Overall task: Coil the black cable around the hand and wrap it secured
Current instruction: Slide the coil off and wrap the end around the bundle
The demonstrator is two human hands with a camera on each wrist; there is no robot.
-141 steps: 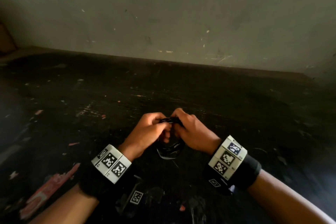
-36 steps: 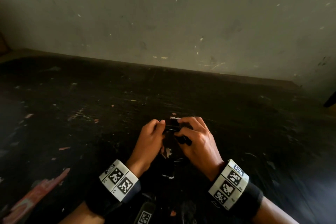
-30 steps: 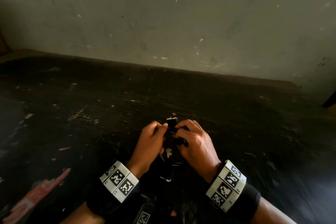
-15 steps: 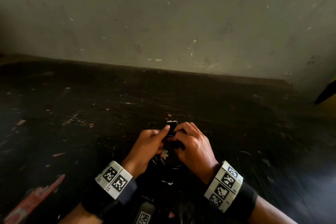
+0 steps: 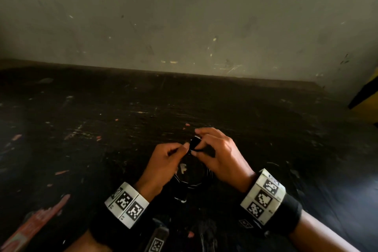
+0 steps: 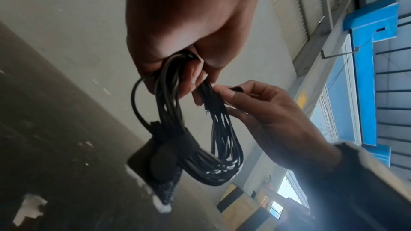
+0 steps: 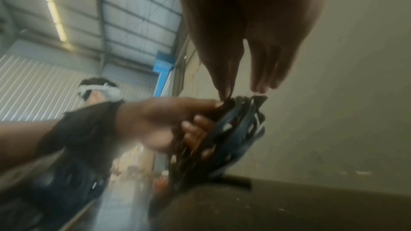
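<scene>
The black cable hangs as a coil of several loops above the dark table, with its black adapter block at the bottom. My left hand grips one side of the loops from above, fingers curled round them. Close beside it, my right hand pinches the top of the bundle between thumb and fingers, where a short black band is wound round the strands. In the head view only the lower arc of the black cable shows under the hands. The right wrist view is blurred.
The table is dark and scuffed, with paint flecks and a reddish mark at the front left. A grey wall rises right behind it. A yellow and black object stands at the far right edge.
Both hands have stayed together on the coil. The right fingers have shifted over the small black end at the top of the bundle, which now tilts left.
</scene>
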